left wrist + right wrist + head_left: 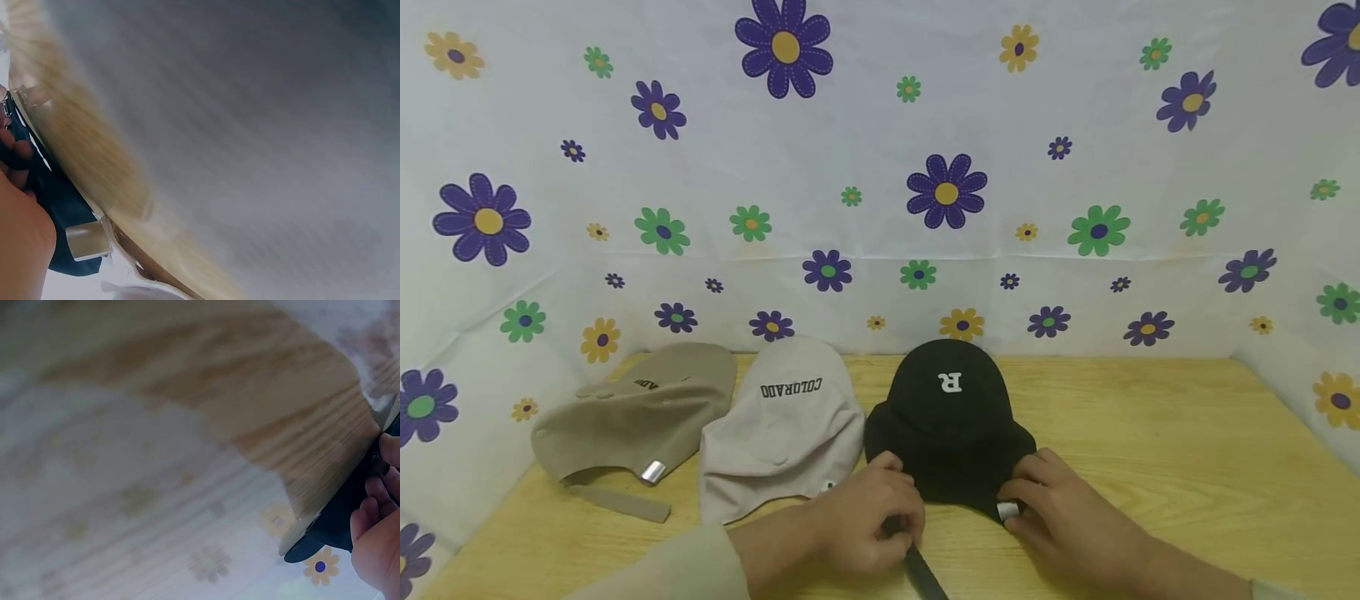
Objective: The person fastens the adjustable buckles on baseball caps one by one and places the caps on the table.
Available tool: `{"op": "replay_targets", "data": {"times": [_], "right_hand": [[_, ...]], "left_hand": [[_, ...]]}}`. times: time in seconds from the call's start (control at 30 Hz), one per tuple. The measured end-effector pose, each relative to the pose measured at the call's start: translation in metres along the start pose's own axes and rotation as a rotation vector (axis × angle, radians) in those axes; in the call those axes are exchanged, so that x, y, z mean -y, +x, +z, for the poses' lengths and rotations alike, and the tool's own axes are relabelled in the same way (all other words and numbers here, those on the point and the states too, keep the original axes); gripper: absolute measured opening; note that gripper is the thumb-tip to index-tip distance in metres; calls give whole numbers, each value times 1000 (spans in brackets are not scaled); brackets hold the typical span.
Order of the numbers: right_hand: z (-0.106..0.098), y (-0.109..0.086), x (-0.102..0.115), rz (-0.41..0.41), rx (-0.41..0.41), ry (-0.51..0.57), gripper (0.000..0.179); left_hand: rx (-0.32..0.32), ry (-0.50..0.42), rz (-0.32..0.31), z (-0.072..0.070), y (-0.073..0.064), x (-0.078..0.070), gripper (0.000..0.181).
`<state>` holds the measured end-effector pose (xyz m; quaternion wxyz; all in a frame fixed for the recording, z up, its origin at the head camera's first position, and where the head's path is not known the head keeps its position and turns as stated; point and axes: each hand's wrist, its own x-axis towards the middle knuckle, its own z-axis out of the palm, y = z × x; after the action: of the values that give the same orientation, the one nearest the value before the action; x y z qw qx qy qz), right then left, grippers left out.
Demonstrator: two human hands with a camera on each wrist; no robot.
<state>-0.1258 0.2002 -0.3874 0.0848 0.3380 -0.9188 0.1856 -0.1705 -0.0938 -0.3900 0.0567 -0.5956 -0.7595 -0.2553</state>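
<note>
A black baseball cap [958, 433] with a white letter R sits at the middle of the table, its rear opening toward me. My left hand [880, 517] pinches the cap's loose black strap [925, 573], whose free end hangs down toward the front. With its fingers and thumb, my right hand [1067, 504] holds the right rear edge of the cap by the silver buckle [1007, 510]. Only part of the left hand [22, 231] shows in the left wrist view. In the right wrist view the right hand [378, 531] grips the black cap [337, 519].
Left of the black cap stands a pale cap [797, 425] lettered COLORADO, close to my left forearm. Farther left is a khaki cap [632, 417] with its strap [621, 502] undone. A flowered white cloth [880, 150] hangs behind the wooden table [1165, 433].
</note>
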Motion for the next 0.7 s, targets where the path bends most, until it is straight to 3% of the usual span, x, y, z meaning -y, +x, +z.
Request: {"op": "replay_targets", "data": {"times": [0.1, 0.23, 0.53, 0.7], "right_hand": [[1, 1, 0, -14, -34, -40, 13], [2, 1, 2, -15, -58, -84, 14], [0, 1, 4, 27, -23, -148, 13], [0, 2, 4, 29, -7, -160, 15]], "left_hand": [[-32, 34, -14, -1, 1, -1, 8], [-26, 75, -34, -2, 3, -1, 8], [-30, 86, -25, 0, 2, 2, 33], [-19, 62, -54, 3, 1, 2, 29]]}}
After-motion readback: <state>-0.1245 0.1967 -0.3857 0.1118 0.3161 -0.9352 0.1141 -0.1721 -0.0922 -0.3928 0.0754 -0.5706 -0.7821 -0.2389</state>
